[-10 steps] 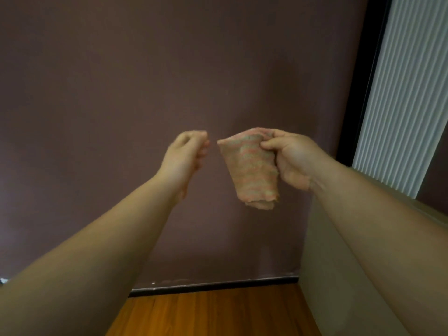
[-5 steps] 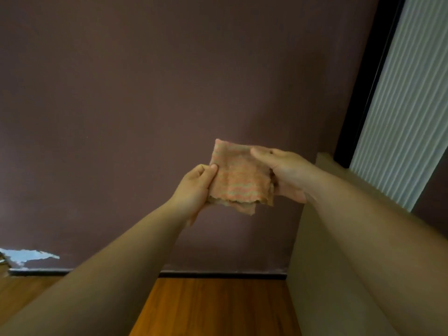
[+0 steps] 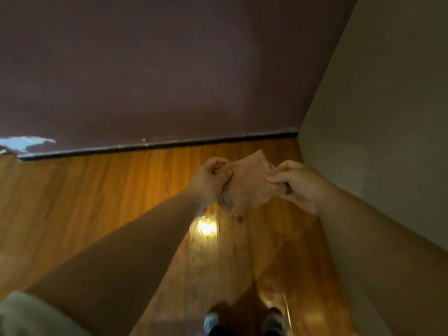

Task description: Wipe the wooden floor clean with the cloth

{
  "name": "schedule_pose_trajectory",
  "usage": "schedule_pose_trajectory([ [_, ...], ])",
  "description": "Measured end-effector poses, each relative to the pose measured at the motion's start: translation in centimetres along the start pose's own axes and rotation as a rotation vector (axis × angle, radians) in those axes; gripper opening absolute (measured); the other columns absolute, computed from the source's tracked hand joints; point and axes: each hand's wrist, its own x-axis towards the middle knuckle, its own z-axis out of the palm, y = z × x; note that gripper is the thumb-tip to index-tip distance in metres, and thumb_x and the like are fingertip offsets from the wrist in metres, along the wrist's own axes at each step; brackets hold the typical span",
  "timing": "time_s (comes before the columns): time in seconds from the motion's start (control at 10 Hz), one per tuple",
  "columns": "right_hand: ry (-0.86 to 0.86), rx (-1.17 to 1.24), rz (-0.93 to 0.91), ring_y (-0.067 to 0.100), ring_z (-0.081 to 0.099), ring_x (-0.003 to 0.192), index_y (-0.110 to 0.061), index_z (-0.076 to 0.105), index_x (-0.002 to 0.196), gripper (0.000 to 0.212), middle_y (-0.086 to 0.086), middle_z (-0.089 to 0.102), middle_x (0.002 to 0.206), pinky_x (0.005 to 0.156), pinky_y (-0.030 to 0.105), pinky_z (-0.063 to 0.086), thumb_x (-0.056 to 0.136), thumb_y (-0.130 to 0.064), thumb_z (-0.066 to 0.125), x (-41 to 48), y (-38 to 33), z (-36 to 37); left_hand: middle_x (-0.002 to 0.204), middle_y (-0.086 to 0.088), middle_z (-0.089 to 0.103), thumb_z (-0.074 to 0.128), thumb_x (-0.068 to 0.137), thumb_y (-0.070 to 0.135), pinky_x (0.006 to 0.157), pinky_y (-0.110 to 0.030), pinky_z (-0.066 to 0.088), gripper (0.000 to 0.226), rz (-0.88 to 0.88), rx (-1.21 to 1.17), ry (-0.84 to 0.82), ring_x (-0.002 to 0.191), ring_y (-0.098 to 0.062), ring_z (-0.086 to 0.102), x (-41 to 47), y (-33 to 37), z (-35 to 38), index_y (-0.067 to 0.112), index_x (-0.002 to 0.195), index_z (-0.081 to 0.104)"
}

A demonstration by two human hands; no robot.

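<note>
The cloth (image 3: 247, 185) is small, pinkish-orange and crumpled. It hangs in the air above the shiny wooden floor (image 3: 97, 202). The left hand (image 3: 211, 183) and the right hand (image 3: 298, 185) pinch its two sides with curled fingers.

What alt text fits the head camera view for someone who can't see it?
A left hand and a right hand hold a pinkish cloth between them in the air above a shiny wooden floor. A dark wall with a black baseboard stands ahead, a beige surface rises on the right, and two shoes show at the bottom.
</note>
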Motion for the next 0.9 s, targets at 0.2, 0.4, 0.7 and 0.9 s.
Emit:
schedule_pose_trajectory([
  [0.2,0.203,-0.085,0.11,0.017,0.061,0.068,-0.014,0.049,0.079,0.022,0.005,0.059,0.078,0.055,0.031,0.053,0.085,-0.011,0.07,5.5,17.2,1.5,0.079,0.009,0.068,0.074,0.083,0.025,0.052,-0.031,0.052,0.032,-0.209,-0.093,-0.005,0.07,-0.015,0.068,3.3,-16.3,5.2,0.035,0.104,0.052],
  [0.4,0.33,-0.343,-0.011,0.012,0.06,0.065,-0.027,0.048,0.077,0.022,-0.004,0.059,0.073,0.053,0.026,0.044,0.09,-0.023,0.065,13.3,35.1,1.9,0.06,-0.01,0.059,0.046,0.092,-0.003,0.044,-0.03,0.045,0.027,-0.195,0.211,-0.089,0.049,-0.024,0.058,9.1,-33.0,9.5,0.024,0.097,0.046],
  [0.7,0.392,-0.523,0.086,0.005,0.053,0.059,-0.022,0.047,0.078,0.021,-0.008,0.055,0.067,0.047,0.022,0.033,0.091,-0.024,0.063,23.2,50.2,1.5,0.109,0.004,0.044,0.06,0.087,0.006,0.067,-0.025,0.038,0.03,0.039,0.704,-0.137,0.089,-0.019,0.051,17.9,-49.0,13.9,0.022,0.111,0.051],
  [0.9,0.271,-0.604,0.209,0.023,0.062,0.098,-0.016,0.057,0.103,0.009,0.0,0.06,0.095,0.07,0.025,0.038,0.095,-0.017,0.055,26.2,53.5,0.7,0.132,-0.013,0.044,0.061,0.091,0.019,0.07,-0.027,0.042,0.056,-0.191,0.754,-0.057,0.095,-0.025,0.057,20.3,-54.3,15.4,0.022,0.141,0.037],
])
